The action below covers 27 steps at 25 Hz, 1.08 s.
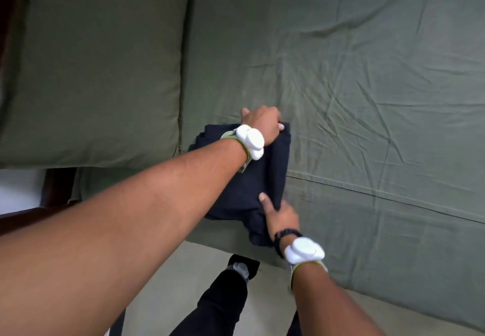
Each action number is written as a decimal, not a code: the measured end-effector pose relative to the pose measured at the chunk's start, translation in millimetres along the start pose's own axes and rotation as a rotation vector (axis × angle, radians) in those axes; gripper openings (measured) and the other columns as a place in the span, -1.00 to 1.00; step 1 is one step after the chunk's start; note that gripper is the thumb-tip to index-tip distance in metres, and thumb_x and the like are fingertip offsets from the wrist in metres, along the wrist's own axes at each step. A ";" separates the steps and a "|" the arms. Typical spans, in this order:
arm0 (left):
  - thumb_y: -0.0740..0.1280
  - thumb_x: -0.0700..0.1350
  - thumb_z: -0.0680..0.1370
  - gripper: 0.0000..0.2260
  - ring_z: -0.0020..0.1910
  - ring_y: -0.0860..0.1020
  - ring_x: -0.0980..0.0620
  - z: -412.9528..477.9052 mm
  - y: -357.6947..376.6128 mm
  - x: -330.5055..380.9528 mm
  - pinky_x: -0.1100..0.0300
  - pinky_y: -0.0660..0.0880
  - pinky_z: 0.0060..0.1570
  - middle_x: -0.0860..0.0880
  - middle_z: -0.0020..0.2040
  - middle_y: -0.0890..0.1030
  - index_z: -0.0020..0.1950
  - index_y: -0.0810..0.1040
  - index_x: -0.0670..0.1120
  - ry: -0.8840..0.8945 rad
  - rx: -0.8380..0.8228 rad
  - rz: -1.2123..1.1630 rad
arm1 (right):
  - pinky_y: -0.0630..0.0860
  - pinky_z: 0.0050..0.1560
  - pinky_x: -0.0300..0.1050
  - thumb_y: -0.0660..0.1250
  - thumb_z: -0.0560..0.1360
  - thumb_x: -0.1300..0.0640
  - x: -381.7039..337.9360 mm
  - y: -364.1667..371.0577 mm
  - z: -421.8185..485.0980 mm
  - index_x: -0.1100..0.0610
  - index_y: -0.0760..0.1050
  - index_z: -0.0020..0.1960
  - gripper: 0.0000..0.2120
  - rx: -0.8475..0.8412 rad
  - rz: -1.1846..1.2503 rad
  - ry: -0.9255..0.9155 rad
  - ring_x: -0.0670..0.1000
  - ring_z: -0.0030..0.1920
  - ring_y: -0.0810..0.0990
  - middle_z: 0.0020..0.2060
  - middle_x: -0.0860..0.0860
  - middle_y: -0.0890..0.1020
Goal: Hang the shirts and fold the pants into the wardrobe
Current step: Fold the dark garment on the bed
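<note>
A dark navy folded garment (252, 186) lies on the green bed sheet (367, 99) near the bed's front edge. My left hand (262, 123) grips its far edge, fingers curled over the cloth. At the near right corner my right hand (280, 215) holds the fabric, with the thumb pressed on top and the fingers tucked under the fold. Both wrists carry white devices. Whether the garment is pants or a shirt cannot be told from here.
A large green pillow (91, 73) fills the left of the bed. Dark wooden bed frame (55, 188) shows at the lower left. My black-trousered legs (217, 306) stand on the pale floor (170, 283) below the bed's edge. No wardrobe is in view.
</note>
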<state>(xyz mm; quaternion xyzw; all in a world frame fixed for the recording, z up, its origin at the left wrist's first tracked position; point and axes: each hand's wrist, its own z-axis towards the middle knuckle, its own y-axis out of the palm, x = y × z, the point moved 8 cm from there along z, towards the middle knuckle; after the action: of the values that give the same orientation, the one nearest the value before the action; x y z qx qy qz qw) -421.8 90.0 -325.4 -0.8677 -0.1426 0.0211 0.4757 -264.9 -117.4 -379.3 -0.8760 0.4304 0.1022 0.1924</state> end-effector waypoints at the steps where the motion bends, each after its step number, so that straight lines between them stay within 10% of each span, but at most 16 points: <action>1: 0.26 -0.03 0.61 -0.83 0.12 0.57 -0.14 -5.0 0.5 -3.3 0.00 0.23 0.01 -0.05 0.02 0.66 0.00 0.61 -0.05 -0.007 0.021 -0.039 | 0.60 -0.26 -0.04 0.35 0.43 -0.28 31.3 12.7 -15.5 0.15 0.57 -0.02 -0.53 -0.125 -0.046 0.109 0.21 -0.21 0.69 -0.11 0.18 0.70; 3: 0.24 -0.02 0.62 -0.84 0.23 0.48 -0.11 -15.1 -6.2 -5.9 -0.03 0.28 0.07 0.00 0.13 0.61 0.10 0.58 0.02 -0.019 0.107 -0.194 | 0.63 -0.21 -0.03 0.35 0.43 -0.11 71.2 8.4 -34.0 0.18 0.59 -0.10 -0.66 -0.214 -0.324 0.168 0.20 -0.19 0.69 -0.13 0.17 0.71; 8: 0.18 0.17 0.60 -0.40 0.59 0.00 -0.07 -89.5 10.0 -23.9 -0.21 0.14 0.43 -0.01 0.61 0.05 0.59 0.08 0.09 0.022 0.330 -0.256 | 0.48 0.03 0.00 0.36 0.46 -0.04 -21.7 -78.5 -15.0 0.11 0.53 0.07 -0.72 0.496 -0.161 -0.255 0.20 0.08 0.57 0.04 0.14 0.60; 11: 0.11 0.28 0.58 -0.33 0.60 -0.17 -0.01 -141.0 86.4 -85.0 -0.38 -0.01 0.46 0.09 0.63 -0.18 0.60 -0.12 0.21 -0.065 0.098 -0.069 | 0.48 0.20 0.00 0.47 0.32 -0.17 -96.4 -50.7 18.7 0.10 0.44 0.25 -0.39 0.318 -0.057 -0.421 0.11 0.14 0.54 0.13 0.08 0.55; 14: 0.11 0.28 0.59 -0.39 0.60 -0.13 0.03 -170.0 99.4 -148.7 -0.36 0.02 0.41 0.21 0.61 -0.07 0.59 -0.01 0.21 -0.343 0.085 -0.165 | 0.56 0.14 0.04 0.57 0.21 -0.09 -107.8 -40.6 40.7 0.06 0.44 0.19 -0.37 0.192 0.101 -0.227 0.12 0.07 0.62 0.07 0.04 0.61; 18: 0.12 0.32 0.51 -0.55 0.21 0.55 -0.09 -152.2 25.7 -158.0 -0.06 0.47 0.16 0.06 0.15 0.64 0.15 0.58 0.07 -0.510 0.248 -0.501 | 0.54 -0.06 -0.06 0.53 0.30 0.13 -143.5 -56.1 0.8 0.07 0.49 0.08 -0.60 0.086 0.066 -0.337 0.12 -0.05 0.63 -0.07 0.02 0.63; 23: 0.07 0.52 0.43 -0.23 0.04 0.62 -0.21 -117.8 -62.3 -82.8 -0.12 0.51 0.06 -0.15 0.10 0.64 0.16 0.54 -0.13 -0.594 -0.368 -1.413 | 0.50 -0.18 -0.08 0.44 0.30 0.11 -248.8 -101.6 -95.6 0.05 0.45 0.01 -0.69 0.171 -0.266 -0.657 0.11 -0.15 0.57 -0.17 0.01 0.60; 27: 0.17 0.56 0.35 -0.30 -0.18 0.67 -0.14 -107.2 -127.1 -42.9 -0.02 0.61 -0.14 -0.11 -0.15 0.68 -0.12 0.62 -0.07 -0.478 -0.471 -1.547 | 0.52 -0.15 -0.01 0.36 0.32 0.11 -283.1 -119.9 -172.8 -0.03 0.42 0.13 -0.61 0.302 -0.694 -0.968 0.21 -0.10 0.59 -0.02 0.05 0.55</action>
<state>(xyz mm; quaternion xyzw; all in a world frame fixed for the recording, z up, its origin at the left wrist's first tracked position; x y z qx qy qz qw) -473.3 55.0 -165.4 -0.5742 -0.7943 -0.1580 0.1198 -339.7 78.1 -95.5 -0.7822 -0.0064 0.3578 0.5100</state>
